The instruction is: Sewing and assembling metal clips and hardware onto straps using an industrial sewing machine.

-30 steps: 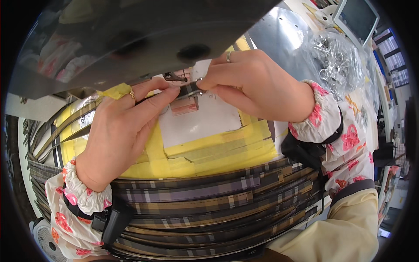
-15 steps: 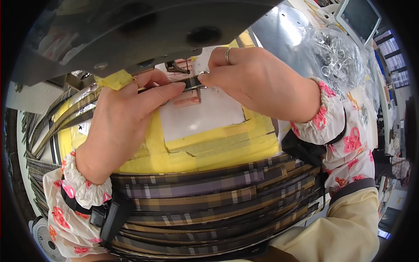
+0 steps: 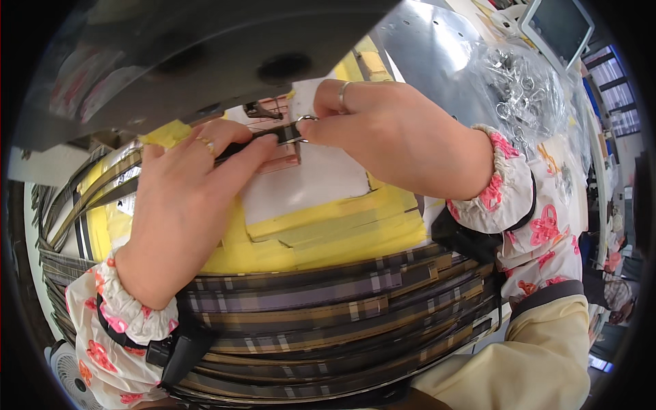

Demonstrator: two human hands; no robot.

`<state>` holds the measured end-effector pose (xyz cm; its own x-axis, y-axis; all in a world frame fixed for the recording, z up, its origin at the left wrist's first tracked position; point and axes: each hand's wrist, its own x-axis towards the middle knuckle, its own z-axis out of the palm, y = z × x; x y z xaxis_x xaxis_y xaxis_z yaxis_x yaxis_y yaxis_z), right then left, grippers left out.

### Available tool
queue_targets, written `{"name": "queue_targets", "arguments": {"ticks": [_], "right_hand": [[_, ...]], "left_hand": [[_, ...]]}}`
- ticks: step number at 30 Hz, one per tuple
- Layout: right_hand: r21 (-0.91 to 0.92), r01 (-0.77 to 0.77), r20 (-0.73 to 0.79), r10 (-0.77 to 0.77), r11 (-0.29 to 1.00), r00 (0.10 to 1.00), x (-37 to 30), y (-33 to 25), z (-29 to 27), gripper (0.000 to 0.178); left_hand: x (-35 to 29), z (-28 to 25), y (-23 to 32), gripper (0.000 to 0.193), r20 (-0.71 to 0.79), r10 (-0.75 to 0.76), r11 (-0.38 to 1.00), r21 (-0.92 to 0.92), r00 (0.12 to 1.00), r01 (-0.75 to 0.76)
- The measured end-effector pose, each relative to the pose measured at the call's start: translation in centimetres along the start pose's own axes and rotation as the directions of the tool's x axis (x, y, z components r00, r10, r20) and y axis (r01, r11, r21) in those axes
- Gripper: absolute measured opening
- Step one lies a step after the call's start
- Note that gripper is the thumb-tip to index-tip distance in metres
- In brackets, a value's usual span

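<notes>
A narrow dark plaid strap (image 3: pixel 290 134) lies across the white work plate (image 3: pixel 307 184), just on my side of the presser foot (image 3: pixel 258 109). My left hand (image 3: pixel 181 205) presses the strap between thumb and fingers, close to its right end. At that end sits a silver metal ring (image 3: pixel 306 118), pinched by the thumb and bent fingers of my right hand (image 3: pixel 403 133). Part of the ring is hidden behind my right fingertips. The left part of the strap disappears under my left hand.
The dark sewing machine head (image 3: pixel 205 61) overhangs the far left. Many plaid straps (image 3: pixel 307 301) lie in rows along the near edge, below yellow tape (image 3: pixel 342 232). At the right rests a clear bag of metal clasps (image 3: pixel 523 96), with a white-framed screen (image 3: pixel 557 31) beyond.
The whole view has shifted slightly, so the scene sits further left. Both hands keep their hold near the presser foot. More of the ring shows beside my right fingertips.
</notes>
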<state>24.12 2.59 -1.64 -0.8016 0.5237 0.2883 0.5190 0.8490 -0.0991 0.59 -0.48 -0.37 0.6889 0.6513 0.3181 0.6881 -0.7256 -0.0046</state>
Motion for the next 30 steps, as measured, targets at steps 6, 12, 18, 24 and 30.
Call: {"name": "queue_targets", "arguments": {"ticks": [6,12,18,24,30], "right_hand": [[0.015,-0.002,0.043,0.002,1.0,0.999,-0.2,-0.1,-0.1,0.026],[-0.007,-0.026,0.084,0.027,1.0,0.996,0.0,-0.4,-0.6,0.027],[0.034,-0.053,0.04,0.052,0.998,0.998,0.6,-0.3,-0.5,0.012],[0.032,-0.063,0.071,0.061,0.997,0.996,1.0,-0.4,-0.7,0.013],[0.003,-0.023,0.057,0.023,1.0,0.998,1.0,0.0,-0.7,0.012]], "left_hand": [[-0.4,-0.2,0.0,0.034,0.034,0.021,0.999,0.049,0.999,-0.023],[-0.4,-0.1,-0.5,0.032,-0.024,0.081,0.991,-0.106,0.996,-0.083],[-0.3,-0.5,-0.8,0.038,0.061,0.034,0.993,-0.114,0.998,-0.026],[0.0,0.1,-0.7,0.039,-0.01,0.019,0.994,-0.111,1.0,-0.02],[0.3,0.2,-0.9,0.039,0.023,0.0,0.996,-0.094,1.0,0.002]]}}
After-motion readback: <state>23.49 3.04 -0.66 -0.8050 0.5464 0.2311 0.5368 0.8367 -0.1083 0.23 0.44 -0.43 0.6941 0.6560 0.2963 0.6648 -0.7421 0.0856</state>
